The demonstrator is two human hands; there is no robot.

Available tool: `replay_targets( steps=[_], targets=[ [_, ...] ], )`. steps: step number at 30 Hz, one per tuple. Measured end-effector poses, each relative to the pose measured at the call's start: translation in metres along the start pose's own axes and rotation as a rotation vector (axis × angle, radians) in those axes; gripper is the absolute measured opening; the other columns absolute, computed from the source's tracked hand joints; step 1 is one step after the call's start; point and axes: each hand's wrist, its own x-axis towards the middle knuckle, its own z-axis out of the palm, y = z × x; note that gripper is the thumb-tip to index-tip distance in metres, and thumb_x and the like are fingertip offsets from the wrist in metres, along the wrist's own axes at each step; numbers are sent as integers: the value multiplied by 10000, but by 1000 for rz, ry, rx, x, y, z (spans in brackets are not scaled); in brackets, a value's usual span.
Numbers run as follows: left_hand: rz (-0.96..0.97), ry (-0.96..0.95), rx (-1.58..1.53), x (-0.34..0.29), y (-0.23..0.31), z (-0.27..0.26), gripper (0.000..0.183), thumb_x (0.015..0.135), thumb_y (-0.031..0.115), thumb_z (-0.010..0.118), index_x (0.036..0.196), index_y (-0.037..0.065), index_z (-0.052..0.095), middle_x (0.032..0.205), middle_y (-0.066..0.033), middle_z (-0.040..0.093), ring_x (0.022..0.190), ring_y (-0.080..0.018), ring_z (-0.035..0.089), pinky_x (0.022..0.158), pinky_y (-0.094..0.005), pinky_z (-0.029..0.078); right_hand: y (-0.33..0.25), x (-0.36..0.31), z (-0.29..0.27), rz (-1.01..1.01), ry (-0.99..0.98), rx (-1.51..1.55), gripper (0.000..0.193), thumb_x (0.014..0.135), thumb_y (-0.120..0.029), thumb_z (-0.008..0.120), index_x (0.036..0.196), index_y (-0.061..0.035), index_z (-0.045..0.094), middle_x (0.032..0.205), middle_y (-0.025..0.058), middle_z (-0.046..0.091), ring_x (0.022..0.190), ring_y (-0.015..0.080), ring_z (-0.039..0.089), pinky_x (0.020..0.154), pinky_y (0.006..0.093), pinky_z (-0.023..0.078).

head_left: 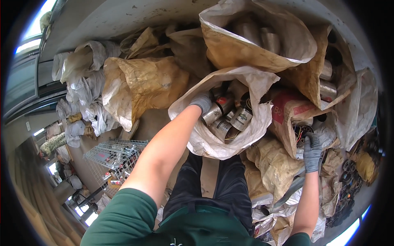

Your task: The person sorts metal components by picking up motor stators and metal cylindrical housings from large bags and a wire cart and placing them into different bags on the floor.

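In front of my legs stands an open whitish woven sack (197,137) with several silver metal cylinders (241,119) inside, some labelled and resembling motor housings. My left hand (202,101), in a grey glove, reaches over its left rim beside a cylinder with a red mark (221,101); its fingertips are hidden, so I cannot tell whether it grips. To the right, my grey-gloved right hand (312,151) has its fingers stretched out. It is next to the mouth of a brown sack with red print (283,112), where coloured wires (303,132) show.
A larger sack of cylinders (242,53) stands behind, against the wall. More brown sacks (154,84) and white sacks (88,88) line the left. A wire basket cart (117,156) stands at left. Crumpled sacks (279,164) and dark scrap parts (349,180) lie at right.
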Motion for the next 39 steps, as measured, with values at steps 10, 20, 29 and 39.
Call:
replay_targets(
  steps=[10, 20, 29, 39],
  targets=[
    [-78, -89, 25, 49, 15, 23, 476, 1010, 387, 397, 1397, 180, 581, 1423, -136, 571, 1294, -303, 554, 1071, -426, 435, -129, -130, 47, 51, -336, 188, 127, 891, -44, 655, 1012, -20, 688, 975, 153, 686, 925, 313, 679, 839, 371, 534],
    [-90, 26, 211, -27, 32, -25, 369, 935, 139, 566, 1299, 116, 625, 1350, -175, 613, 1259, -336, 587, 1001, -477, 505, -171, -111, 73, 274, -396, 487, 157, 957, -107, 627, 1056, 0, 685, 990, 115, 689, 878, 194, 690, 776, 306, 558],
    [122, 169, -581, -181, 31, -66, 265, 935, 92, 621, 1183, -3, 626, 1111, -164, 685, 1043, -328, 655, 935, -383, 518, -188, -99, 105, 461, -368, 928, 372, 998, -189, 622, 1284, 38, 552, 1186, 129, 653, 1014, 183, 667, 879, 316, 550],
    [-50, -293, -1746, -244, 68, -20, 625, 930, 338, 697, 1383, -39, 490, 1194, -159, 648, 1072, -259, 657, 944, -418, 550, -205, -103, 126, 456, -469, 851, 550, 969, -237, 680, 1414, 6, 467, 1145, 115, 659, 984, 187, 677, 826, 317, 563]
  ],
)
